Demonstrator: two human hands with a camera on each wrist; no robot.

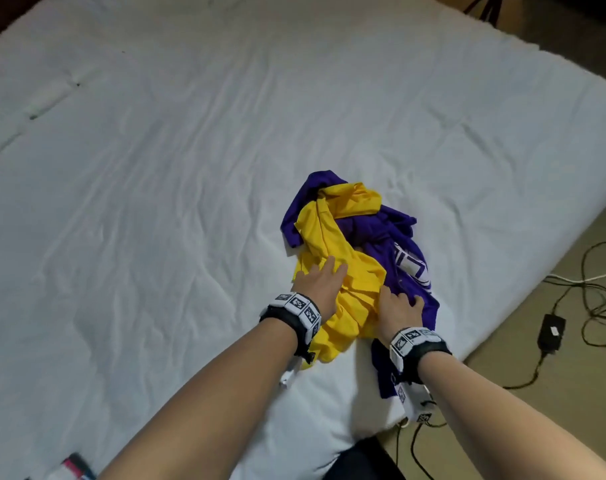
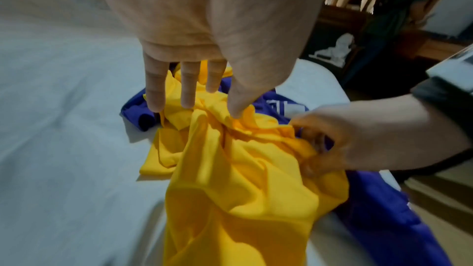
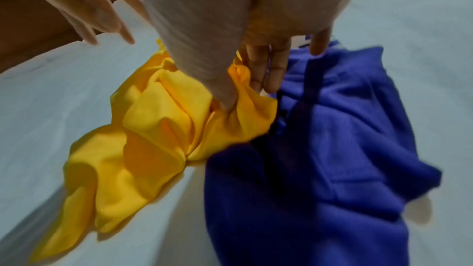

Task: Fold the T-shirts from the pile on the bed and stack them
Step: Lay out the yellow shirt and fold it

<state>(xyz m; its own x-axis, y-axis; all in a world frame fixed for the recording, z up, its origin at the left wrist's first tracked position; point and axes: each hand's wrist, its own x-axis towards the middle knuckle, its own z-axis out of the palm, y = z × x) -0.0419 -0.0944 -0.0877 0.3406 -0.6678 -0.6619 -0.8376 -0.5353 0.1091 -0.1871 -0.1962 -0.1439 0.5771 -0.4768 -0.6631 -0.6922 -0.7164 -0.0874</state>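
A crumpled yellow T-shirt (image 1: 332, 230) lies tangled over a purple T-shirt (image 1: 391, 244) with white print, in a pile near the bed's right front edge. My left hand (image 1: 320, 280) rests on the yellow cloth with its fingers straight. In the left wrist view the left hand (image 2: 199, 98) touches the yellow T-shirt (image 2: 243, 199) with its fingertips and thumb. My right hand (image 1: 400, 303) sits where yellow meets purple. In the right wrist view the right hand (image 3: 245, 88) pinches a fold of the yellow T-shirt (image 3: 143, 149) between thumb and fingers, beside the purple T-shirt (image 3: 332, 149).
The wrinkled white bed sheet (image 1: 156, 202) spreads far to the left and back. The bed's edge runs close on the right. Beyond it, a black power adapter (image 1: 551, 329) and cables lie on the floor. A small striped object (image 1: 74, 467) lies at the near left.
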